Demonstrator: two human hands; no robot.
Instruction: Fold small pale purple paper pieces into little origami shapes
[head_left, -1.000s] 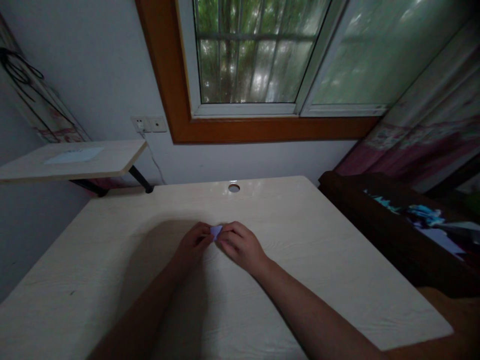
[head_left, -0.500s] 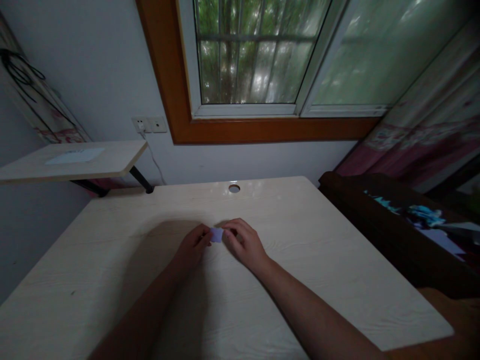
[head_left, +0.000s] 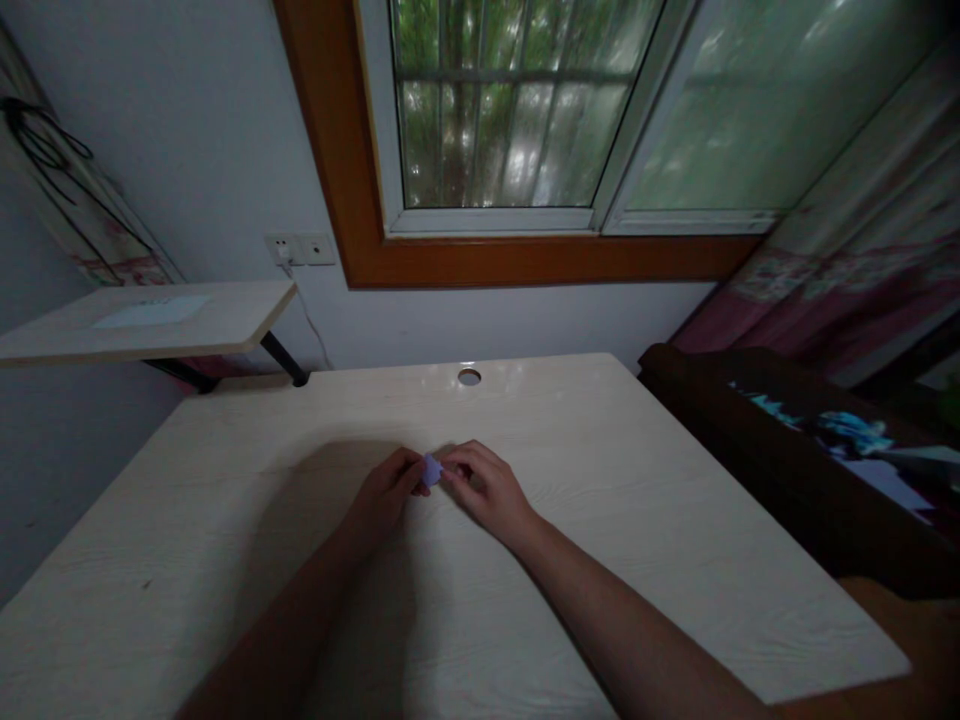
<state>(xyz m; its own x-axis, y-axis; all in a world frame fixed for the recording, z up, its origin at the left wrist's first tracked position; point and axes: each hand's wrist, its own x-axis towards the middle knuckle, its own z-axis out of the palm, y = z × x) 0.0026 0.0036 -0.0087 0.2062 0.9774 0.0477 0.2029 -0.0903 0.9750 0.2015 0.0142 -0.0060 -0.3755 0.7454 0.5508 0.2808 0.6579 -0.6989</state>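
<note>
Lilac paper slip (head_left: 431, 470): gripped by fingers of left hand (head_left: 390, 488), seemingly touched by those of right hand (head_left: 491, 492), unclear whether gripping; best steadied lightly

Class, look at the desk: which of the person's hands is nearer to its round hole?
Right. The right hand is almost straight in front of the round hole, on the person's side; the left hand is on that side too, but off to the left.
</note>
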